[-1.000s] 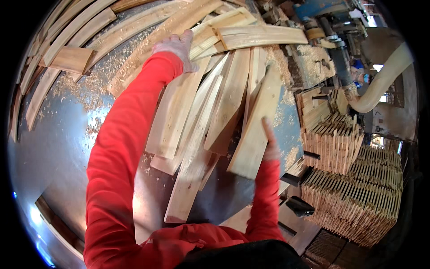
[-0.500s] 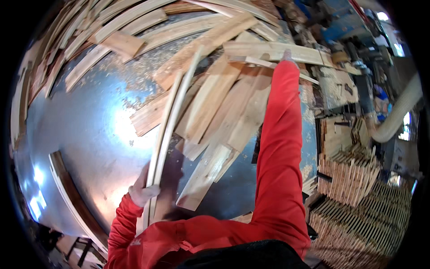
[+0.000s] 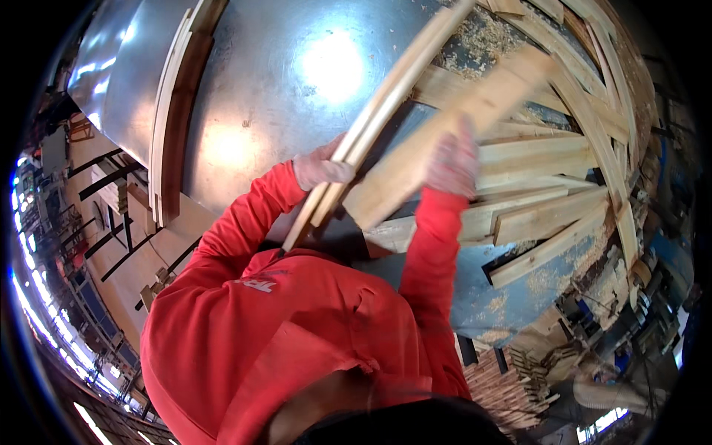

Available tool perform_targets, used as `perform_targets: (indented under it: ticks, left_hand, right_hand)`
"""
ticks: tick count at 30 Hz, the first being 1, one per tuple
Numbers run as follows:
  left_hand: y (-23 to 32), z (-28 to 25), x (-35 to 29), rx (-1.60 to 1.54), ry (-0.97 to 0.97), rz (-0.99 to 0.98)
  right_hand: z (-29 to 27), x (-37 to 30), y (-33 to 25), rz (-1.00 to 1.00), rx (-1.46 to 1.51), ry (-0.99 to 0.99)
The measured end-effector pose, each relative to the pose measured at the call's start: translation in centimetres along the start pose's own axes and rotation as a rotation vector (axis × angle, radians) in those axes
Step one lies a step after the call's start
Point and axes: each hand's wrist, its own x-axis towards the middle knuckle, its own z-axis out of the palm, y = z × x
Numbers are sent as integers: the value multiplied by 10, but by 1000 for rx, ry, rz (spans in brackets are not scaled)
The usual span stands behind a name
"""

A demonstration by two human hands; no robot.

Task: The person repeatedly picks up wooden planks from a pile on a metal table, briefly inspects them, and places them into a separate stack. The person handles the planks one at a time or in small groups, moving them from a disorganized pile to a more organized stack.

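The wide board slanted lengthwise away rightward from the near edge of the table, gripped by the right hand; the left hand clasped narrow boards, similarly angled. Loose boards crowded the right side.

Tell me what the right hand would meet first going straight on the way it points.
The wide board that the right hand appears to hold, directly ahead; past that, blur and depth make it hard to judge.
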Motion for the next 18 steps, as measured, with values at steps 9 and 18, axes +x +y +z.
perform_targets:
  ticks: [9, 18]
  left_hand:
    - [28, -38, -17, 86, 243, 119]
    - [42, -20, -25, 366, 520, 72]
  right_hand:
    - [28, -20, -51, 229, -106, -253]
    - [82, -49, -71, -32, -4, -367]
